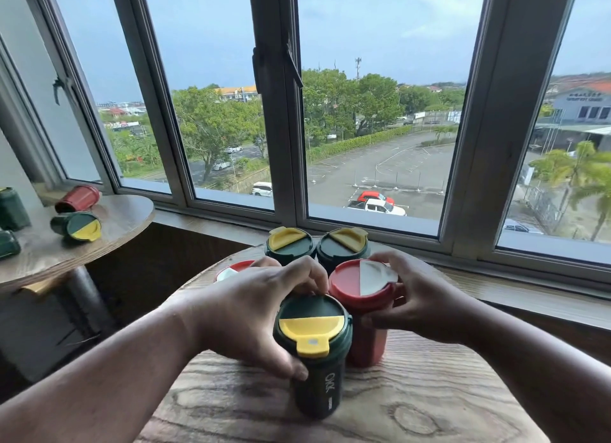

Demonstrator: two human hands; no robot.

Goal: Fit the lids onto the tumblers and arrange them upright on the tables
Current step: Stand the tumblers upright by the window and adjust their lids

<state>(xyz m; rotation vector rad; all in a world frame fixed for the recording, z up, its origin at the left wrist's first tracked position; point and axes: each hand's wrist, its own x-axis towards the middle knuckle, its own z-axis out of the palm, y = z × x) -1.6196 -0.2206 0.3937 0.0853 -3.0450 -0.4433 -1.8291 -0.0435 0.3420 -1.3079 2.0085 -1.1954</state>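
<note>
Right now the left hand (244, 313) is wrapped around the near green tumbler (315, 373), with the thumb low on its side and the fingers curled over the back edge of its green and yellow lid (312, 323). This tumbler stands up straight on the near table (429, 403), so its long way runs up and down. It sits just in front of the left hand's fingers, closer to the person than the other cups.

The right hand (416, 305) holds the red tumbler (367, 336), fingers curved around its far side just under the red and white lid (362, 282). The red tumbler stands touching or just beside the green one, on its right.

Behind them stand two more green tumblers (291, 247) with lids on, and another red lid (233, 270) peeks out behind the left hand.

All the cups here have lids, so I cannot see inside any of them.

On the side table (109, 231) to the left, a red tumbler (77, 198) and a green tumbler (76, 226) lie on their sides. I think those must be stood up next, and the left hand is nearer to them.
</note>
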